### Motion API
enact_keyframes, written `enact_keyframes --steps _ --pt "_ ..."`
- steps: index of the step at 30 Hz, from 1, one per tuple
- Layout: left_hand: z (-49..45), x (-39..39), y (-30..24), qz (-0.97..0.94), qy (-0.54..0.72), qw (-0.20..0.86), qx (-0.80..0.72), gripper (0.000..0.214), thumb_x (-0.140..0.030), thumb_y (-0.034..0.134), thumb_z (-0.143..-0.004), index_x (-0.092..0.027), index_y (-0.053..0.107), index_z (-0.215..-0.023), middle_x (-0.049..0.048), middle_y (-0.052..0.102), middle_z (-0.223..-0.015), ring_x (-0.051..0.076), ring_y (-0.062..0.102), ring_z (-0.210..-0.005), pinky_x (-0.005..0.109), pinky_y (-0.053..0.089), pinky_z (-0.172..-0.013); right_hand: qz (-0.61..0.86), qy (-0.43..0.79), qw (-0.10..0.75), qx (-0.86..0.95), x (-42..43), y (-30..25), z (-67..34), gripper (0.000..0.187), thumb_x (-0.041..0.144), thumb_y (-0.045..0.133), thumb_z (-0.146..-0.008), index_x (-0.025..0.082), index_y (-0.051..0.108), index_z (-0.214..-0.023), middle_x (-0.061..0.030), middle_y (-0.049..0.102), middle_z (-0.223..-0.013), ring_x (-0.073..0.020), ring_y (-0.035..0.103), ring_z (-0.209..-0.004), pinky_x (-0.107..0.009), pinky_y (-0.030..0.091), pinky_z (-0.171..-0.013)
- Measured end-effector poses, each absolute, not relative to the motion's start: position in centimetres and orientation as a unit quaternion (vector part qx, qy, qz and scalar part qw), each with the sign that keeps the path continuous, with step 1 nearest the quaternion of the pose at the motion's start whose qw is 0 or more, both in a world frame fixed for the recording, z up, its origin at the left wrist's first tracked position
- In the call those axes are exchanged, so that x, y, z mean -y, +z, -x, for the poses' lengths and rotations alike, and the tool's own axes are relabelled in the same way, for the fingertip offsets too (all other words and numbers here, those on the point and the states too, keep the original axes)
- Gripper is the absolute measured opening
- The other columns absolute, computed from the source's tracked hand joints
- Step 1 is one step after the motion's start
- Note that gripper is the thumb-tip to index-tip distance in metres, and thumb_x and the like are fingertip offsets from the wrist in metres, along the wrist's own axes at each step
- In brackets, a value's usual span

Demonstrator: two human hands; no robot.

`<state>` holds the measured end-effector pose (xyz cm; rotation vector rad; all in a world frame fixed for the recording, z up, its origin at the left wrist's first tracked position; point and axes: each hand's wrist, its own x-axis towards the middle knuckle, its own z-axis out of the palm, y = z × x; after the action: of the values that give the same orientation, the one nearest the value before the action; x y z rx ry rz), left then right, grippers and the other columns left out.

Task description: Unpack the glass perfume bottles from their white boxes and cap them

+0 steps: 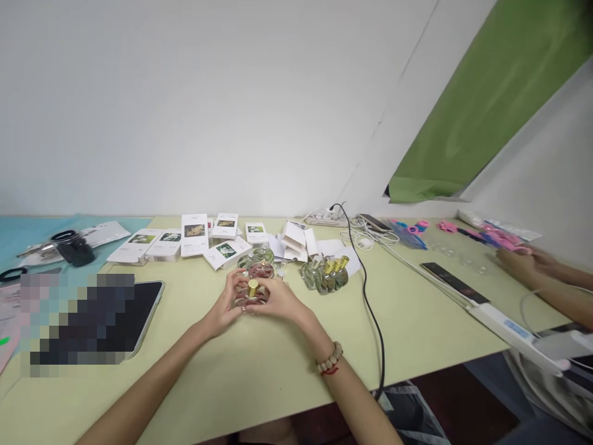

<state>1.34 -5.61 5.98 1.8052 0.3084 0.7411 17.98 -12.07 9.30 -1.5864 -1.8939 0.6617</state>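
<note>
Both my hands meet at the middle of the pale green table (278,364). My left hand (226,307) and my right hand (278,301) are wrapped round a small glass perfume bottle (251,296) with a gold cap, which stands upright between them. A bead bracelet (330,358) circles my right wrist. Just behind the held bottle stands another glass bottle (257,264). A cluster of gold-capped bottles (325,274) stands to the right of my hands.
White cartons (194,235) lie along the back. A tablet (139,309) lies at the left. A black cable (370,309) runs off the front edge. Another person's hands (528,262) work at the right, near pink items (500,238) and a dark phone (454,282).
</note>
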Motion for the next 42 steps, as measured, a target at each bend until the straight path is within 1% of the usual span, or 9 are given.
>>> enact_keyframes --steps 3,7,13,17,20,23,32,36,42 --pt "-1.1 4.5 5.0 -0.790 0.349 0.450 -0.226 0.049 -0.023 0.042 -0.078 -0.019 0.024 -0.123 0.0082 0.047 -0.104 0.018 0.048 -0.091 0.036 0.038 -0.082 0.618 0.206 0.242 0.719 14.0 9.7 -18.7 0.025 0.039 0.062 -0.068 0.018 0.056 -0.080 0.0037 0.051 -0.063 -0.0077 0.040 -0.054 -0.019 0.022 -0.048" --pt "-1.3 4.0 4.2 -0.809 0.352 0.353 -0.311 0.036 -0.019 0.037 -0.081 -0.020 0.032 -0.117 0.0050 0.049 -0.097 0.015 0.049 -0.086 0.032 0.038 -0.078 0.684 0.181 0.226 0.669 17.4 9.7 -20.5 0.025 0.039 0.061 -0.068 0.017 0.055 -0.077 0.0010 0.056 -0.067 -0.0098 0.044 -0.056 -0.020 0.024 -0.050" --pt "-2.4 6.8 4.8 -0.849 0.369 0.238 -0.293 0.029 -0.021 0.041 -0.082 -0.019 0.041 -0.110 0.0066 0.051 -0.104 0.018 0.049 -0.097 0.034 0.038 -0.086 0.790 0.102 0.266 0.542 20.5 7.8 -23.9 0.034 0.037 0.051 -0.076 0.017 0.051 -0.103 -0.0041 0.060 -0.080 -0.0146 0.051 -0.061 -0.023 0.033 -0.053" --pt "-4.4 6.8 6.2 -0.875 0.347 0.194 -0.277 0.043 -0.031 0.049 -0.079 -0.022 0.037 -0.120 0.0079 0.045 -0.121 0.023 0.040 -0.116 0.038 0.031 -0.096 0.792 0.080 0.308 0.522 20.6 6.4 -25.5 0.042 0.033 0.048 -0.077 0.015 0.046 -0.115 -0.0087 0.057 -0.096 -0.0146 0.053 -0.062 -0.027 0.041 -0.058" --pt "-6.4 4.2 6.9 -0.869 0.342 0.187 -0.305 0.071 -0.045 0.062 -0.067 -0.022 0.032 -0.126 0.0105 0.039 -0.128 0.028 0.035 -0.120 0.042 0.029 -0.097 0.783 0.062 0.341 0.517 20.1 5.6 -26.2 0.046 0.032 0.049 -0.077 0.015 0.043 -0.120 -0.0110 0.053 -0.106 -0.0149 0.055 -0.063 -0.030 0.045 -0.063" --pt "-8.3 1.1 7.1 -0.863 0.339 0.199 -0.317 0.079 -0.050 0.067 -0.059 -0.019 0.034 -0.124 0.0124 0.039 -0.124 0.028 0.041 -0.114 0.041 0.034 -0.093 0.772 0.068 0.373 0.511 19.6 5.1 -26.4 0.046 0.032 0.049 -0.078 0.016 0.042 -0.121 -0.0107 0.052 -0.105 -0.0140 0.056 -0.061 -0.032 0.047 -0.064" --pt "-8.8 -0.6 6.9 -0.882 0.247 0.256 -0.308 0.056 -0.047 0.060 -0.067 -0.026 0.044 -0.116 0.0049 0.048 -0.112 0.020 0.054 -0.095 0.031 0.046 -0.073 0.780 0.073 0.386 0.487 19.5 3.8 -26.2 0.044 0.031 0.047 -0.080 0.024 0.038 -0.122 -0.0076 0.048 -0.113 -0.0103 0.057 -0.060 -0.026 0.050 -0.057" --pt "-7.5 0.1 6.7 -0.869 0.239 0.282 -0.329 0.037 -0.046 0.059 -0.069 -0.023 0.050 -0.097 0.0037 0.053 -0.099 0.020 0.055 -0.091 0.031 0.048 -0.071 0.801 0.073 0.366 0.468 19.8 3.3 -25.9 0.048 0.031 0.048 -0.080 0.026 0.034 -0.126 -0.0072 0.050 -0.110 -0.0093 0.055 -0.058 -0.023 0.049 -0.051" --pt "-5.8 1.5 5.5 -0.862 0.239 0.295 -0.336 0.064 -0.040 0.064 -0.066 -0.028 0.031 -0.119 0.0051 0.053 -0.099 0.020 0.056 -0.086 0.035 0.050 -0.070 0.818 0.069 0.388 0.419 19.6 2.8 -25.0 0.047 0.036 0.048 -0.080 0.023 0.037 -0.124 -0.0081 0.055 -0.093 -0.0114 0.051 -0.050 -0.025 0.046 -0.043"
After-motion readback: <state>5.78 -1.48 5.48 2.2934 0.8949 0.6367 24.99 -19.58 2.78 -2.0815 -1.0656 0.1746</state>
